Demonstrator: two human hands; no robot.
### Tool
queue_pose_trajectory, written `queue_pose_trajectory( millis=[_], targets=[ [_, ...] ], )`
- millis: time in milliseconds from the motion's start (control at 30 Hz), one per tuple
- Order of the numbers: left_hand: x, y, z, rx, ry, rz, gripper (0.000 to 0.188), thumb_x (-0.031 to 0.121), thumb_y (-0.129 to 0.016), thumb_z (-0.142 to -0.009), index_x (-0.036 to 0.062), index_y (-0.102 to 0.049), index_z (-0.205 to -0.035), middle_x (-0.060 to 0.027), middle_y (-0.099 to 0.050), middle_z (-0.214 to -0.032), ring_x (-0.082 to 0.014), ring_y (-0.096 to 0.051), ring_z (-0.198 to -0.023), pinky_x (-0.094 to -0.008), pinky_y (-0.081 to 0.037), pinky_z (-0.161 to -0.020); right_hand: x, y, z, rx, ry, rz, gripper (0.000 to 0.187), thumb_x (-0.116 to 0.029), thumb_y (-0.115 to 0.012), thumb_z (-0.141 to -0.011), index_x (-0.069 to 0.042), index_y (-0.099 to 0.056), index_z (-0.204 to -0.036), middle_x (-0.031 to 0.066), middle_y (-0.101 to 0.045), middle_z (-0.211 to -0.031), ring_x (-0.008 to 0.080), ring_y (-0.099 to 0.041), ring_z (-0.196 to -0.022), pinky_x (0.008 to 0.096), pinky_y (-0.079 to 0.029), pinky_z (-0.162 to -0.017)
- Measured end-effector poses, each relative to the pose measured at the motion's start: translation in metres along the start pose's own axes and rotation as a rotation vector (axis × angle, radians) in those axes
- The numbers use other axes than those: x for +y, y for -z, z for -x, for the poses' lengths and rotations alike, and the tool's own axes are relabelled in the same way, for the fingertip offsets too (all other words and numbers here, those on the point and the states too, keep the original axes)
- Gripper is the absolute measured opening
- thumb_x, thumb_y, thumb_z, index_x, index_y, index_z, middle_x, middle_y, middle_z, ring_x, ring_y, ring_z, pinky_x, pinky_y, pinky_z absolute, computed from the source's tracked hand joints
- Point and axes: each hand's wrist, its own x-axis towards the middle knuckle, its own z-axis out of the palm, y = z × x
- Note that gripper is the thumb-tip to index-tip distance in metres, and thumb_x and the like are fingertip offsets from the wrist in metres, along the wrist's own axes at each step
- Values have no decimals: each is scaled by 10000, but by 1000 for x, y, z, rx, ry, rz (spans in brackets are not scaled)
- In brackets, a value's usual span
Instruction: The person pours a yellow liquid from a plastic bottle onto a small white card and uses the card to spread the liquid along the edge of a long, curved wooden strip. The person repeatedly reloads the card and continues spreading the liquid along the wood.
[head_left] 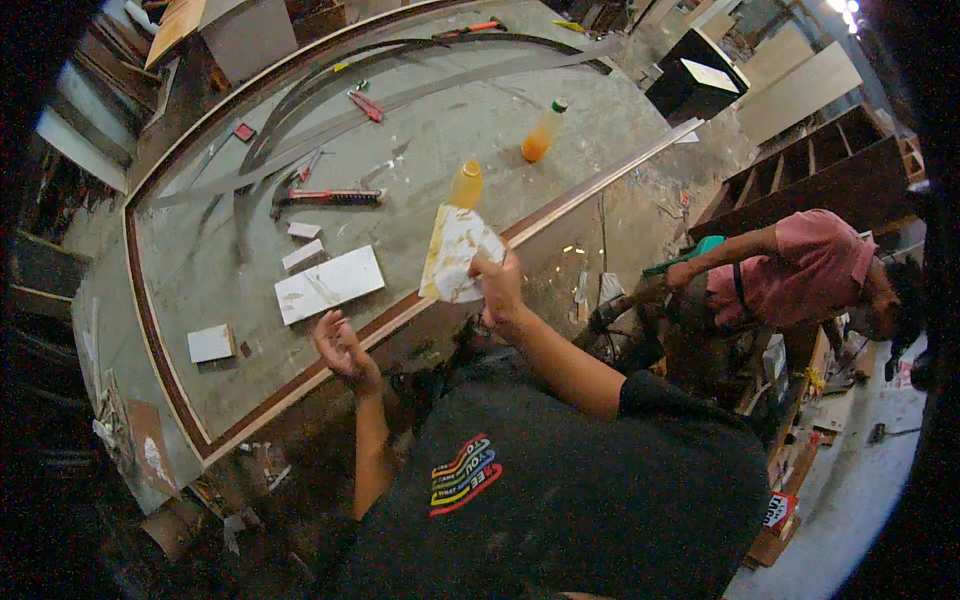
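Note:
My right hand (500, 285) grips a plastic bottle (460, 250) with a white, yellow-brown smeared body and a yellowish neck. It is held over the near edge of the large table, neck pointing away from me. My left hand (343, 347) is raised at the same edge, fingers apart and palm turned up, holding nothing. Just beyond it lies a white rectangular block (330, 285), with two smaller white pieces (302, 255) behind it. Another white block (211, 344) sits further left.
A red-and-black hammer (330, 197), red-handled pliers (366, 105) and a bottle of orange liquid (543, 133) are on the grey tabletop (430, 130). Long curved strips cross its far side. A raised wooden border (320, 370) edges the table. At right, a person in a pink shirt (800, 270) bends over.

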Motion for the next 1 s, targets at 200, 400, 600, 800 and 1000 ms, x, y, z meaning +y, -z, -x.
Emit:
queue_pose_trajectory(
  millis=[200, 400, 600, 800, 1000],
  targets=[
    [14, -11, 20, -101, -49, -74, 329, 249, -572, -1004, 17, -586, -1235, -106, -646, -1152, -196, -601, -1014, -350, -475, -914, -82, 13, -42, 105, 991, 685, 373, 20, -601, -788, -53, -629, -1153, 129, -657, -1100, 254, -632, -1009, 367, -500, -873],
    [15, -1, 12, -134, -56, -115, 337, 247, -573, -996, 14, -586, -1238, -106, -655, -1156, -189, -606, -999, -341, -490, -890, -84, -2, -103, -338, 1166, 935, 391, 47, -593, -740, -91, -679, -1096, 113, -672, -1213, 351, -607, -1135, 421, -481, -992],
    [18, 8, -1, -20, -41, -133, 336, 247, -577, -991, 21, -587, -1239, -100, -647, -1180, -182, -605, -993, -338, -490, -887, -71, 10, -99, -484, 1099, 1056, 513, 11, -624, -654, -117, -674, -1149, 105, -648, -1278, 358, -582, -1198, 463, -464, -1037],
    [24, 6, 0, -42, -33, -146, 322, 246, -585, -984, 28, -590, -1221, -90, -646, -1149, -179, -597, -983, -337, -486, -884, -87, 6, -85, -477, 1079, 897, 516, 73, -599, -704, -98, -676, -1185, 124, -644, -1279, 345, -583, -1209, 452, -459, -1044],
    [22, 0, -6, -56, -18, -43, 314, 233, -582, -984, 23, -593, -1217, -90, -650, -1126, -183, -600, -956, -334, -486, -881, -94, -2, -47, -260, 1111, 628, 188, 59, -743, -831, -30, -709, -992, 107, -736, -932, 238, -717, -874, 326, -551, -810]
  ],
)
